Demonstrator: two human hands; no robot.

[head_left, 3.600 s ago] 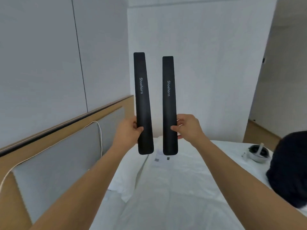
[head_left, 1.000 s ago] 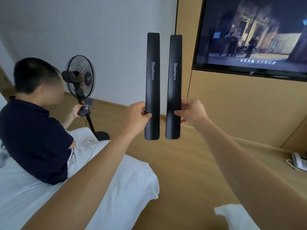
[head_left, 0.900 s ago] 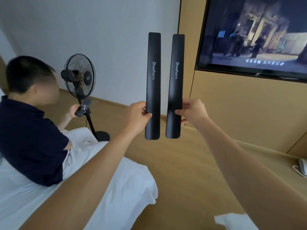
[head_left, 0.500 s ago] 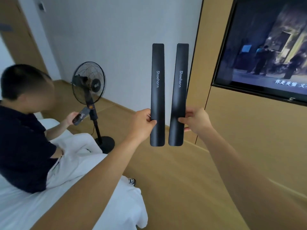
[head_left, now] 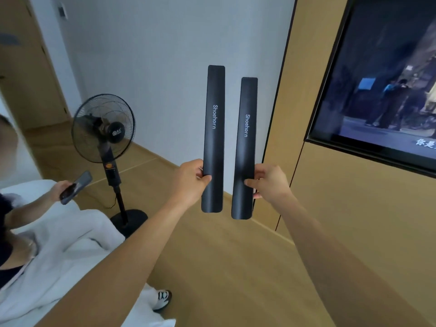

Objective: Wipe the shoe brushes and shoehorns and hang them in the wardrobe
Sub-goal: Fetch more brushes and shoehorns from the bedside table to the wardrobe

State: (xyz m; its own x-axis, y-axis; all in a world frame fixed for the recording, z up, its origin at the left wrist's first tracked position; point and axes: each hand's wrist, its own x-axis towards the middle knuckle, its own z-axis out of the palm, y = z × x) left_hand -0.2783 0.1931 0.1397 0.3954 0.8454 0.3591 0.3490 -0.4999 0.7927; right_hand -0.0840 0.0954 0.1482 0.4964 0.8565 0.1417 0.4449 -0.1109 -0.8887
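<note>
Two bare forearms, no sleeves in view, left hand (head_left: 191,179), right hand (head_left: 271,182), no rings or watch

Two shoehorns upright, side by side, apart: left shoehorn (head_left: 213,138) in left hand (head_left: 191,179), right shoehorn (head_left: 245,147) in right hand (head_left: 271,181), fingers (head_left: 250,182) near the lower ends. Fan (head_left: 103,128) left of and beyond the fingers; television (head_left: 387,86) to their right; bed (head_left: 70,244) below-left.

The left hand (head_left: 191,179) and right hand (head_left: 269,182) are covering the lower parts of the left shoehorn (head_left: 213,138) and right shoehorn (head_left: 245,147). The frame's right edge is cutting off the television (head_left: 387,86), and the left edge is cropping the seated person (head_left: 9,232), whose face is showing blurred.
</note>
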